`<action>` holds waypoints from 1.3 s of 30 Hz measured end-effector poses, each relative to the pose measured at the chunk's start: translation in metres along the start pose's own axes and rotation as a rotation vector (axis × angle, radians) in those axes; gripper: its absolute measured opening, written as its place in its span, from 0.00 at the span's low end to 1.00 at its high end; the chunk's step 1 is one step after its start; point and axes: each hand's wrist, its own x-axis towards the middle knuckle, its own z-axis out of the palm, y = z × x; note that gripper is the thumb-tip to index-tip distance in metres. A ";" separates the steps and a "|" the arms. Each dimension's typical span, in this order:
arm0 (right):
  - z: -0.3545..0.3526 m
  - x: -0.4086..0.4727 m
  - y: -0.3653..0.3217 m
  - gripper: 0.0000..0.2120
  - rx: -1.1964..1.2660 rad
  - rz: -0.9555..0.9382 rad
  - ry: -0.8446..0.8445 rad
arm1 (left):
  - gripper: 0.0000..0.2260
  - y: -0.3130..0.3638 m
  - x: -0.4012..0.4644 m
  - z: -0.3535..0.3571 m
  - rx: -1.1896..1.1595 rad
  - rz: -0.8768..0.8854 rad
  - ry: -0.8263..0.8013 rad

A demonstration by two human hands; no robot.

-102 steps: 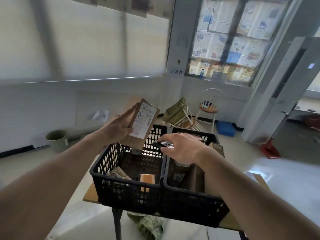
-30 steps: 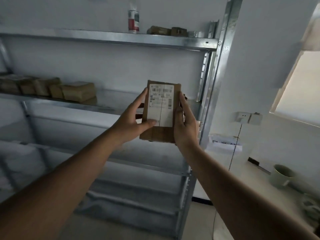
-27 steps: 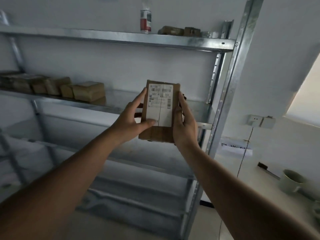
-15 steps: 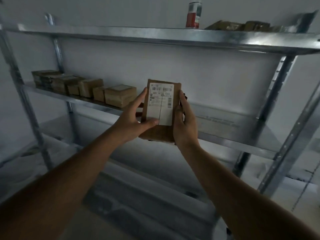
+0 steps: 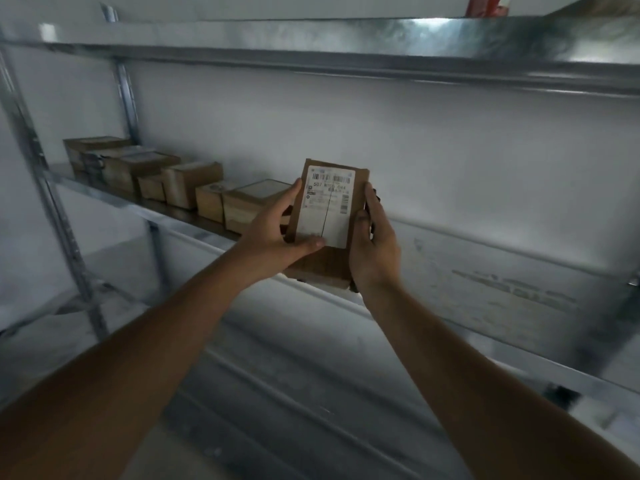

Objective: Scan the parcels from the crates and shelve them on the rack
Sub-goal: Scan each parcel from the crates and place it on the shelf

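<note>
Starting at the left, a steel upright (image 5: pixel 52 202) of the rack is seen, and a row of shelved parcels (image 5: pixel 180 183) is lined along the middle shelf (image 5: pixel 485 271), running from the far left toward the centre. The nearest box of that row is partly hidden behind the left hand (image 5: pixel 273 237). A brown parcel (image 5: pixel 325 223) is held up in the centre, in front of the middle shelf's near edge, tilted with its white barcode label (image 5: pixel 327 206) turned toward the camera. The left hand's grip is closed on the parcel's left edge, with the thumb laid across the lower part of the label and the fingers behind. The right hand (image 5: pixel 374 251) grips the parcel's right edge, thumb along the side and fingers wrapped out of sight behind it. A small dark object is glimpsed between the right fingers and the parcel's back; what it is cannot be told. To the right, the middle shelf lies bare and scuffed. Above, the top shelf (image 5: pixel 346 39) spans the frame, and a red can (image 5: pixel 483 5) is cut off at its upper right.
</note>
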 end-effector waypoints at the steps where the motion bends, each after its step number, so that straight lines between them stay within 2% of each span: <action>1: 0.008 0.007 0.002 0.23 -0.007 0.016 0.010 | 0.46 -0.007 0.009 -0.003 0.003 0.003 -0.014; 10: 0.074 0.051 0.017 0.22 0.042 0.221 0.199 | 0.40 -0.066 0.090 -0.017 -0.026 0.014 -0.222; 18: 0.095 0.073 0.018 0.22 -0.003 0.317 0.276 | 0.39 -0.087 0.133 -0.017 -0.014 0.021 -0.344; 20: 0.096 0.078 0.018 0.22 -0.049 0.335 0.263 | 0.34 -0.087 0.137 -0.017 0.014 0.017 -0.360; 27: 0.098 0.099 0.026 0.19 -0.136 0.383 0.229 | 0.08 -0.090 0.157 -0.014 0.202 0.012 -0.388; 29: 0.098 0.103 0.031 0.22 -0.164 0.399 0.217 | 0.03 -0.089 0.161 -0.013 0.262 -0.021 -0.407; 32: 0.094 0.106 0.036 0.26 -0.195 0.400 0.209 | 0.03 -0.087 0.164 -0.011 0.343 0.003 -0.427; 36: 0.080 0.112 0.037 0.25 -0.209 0.384 0.221 | 0.03 -0.079 0.165 -0.012 0.477 0.047 -0.439; 39: 0.071 0.108 0.035 0.23 -0.175 0.395 0.227 | 0.07 -0.070 0.163 -0.014 0.482 0.100 -0.471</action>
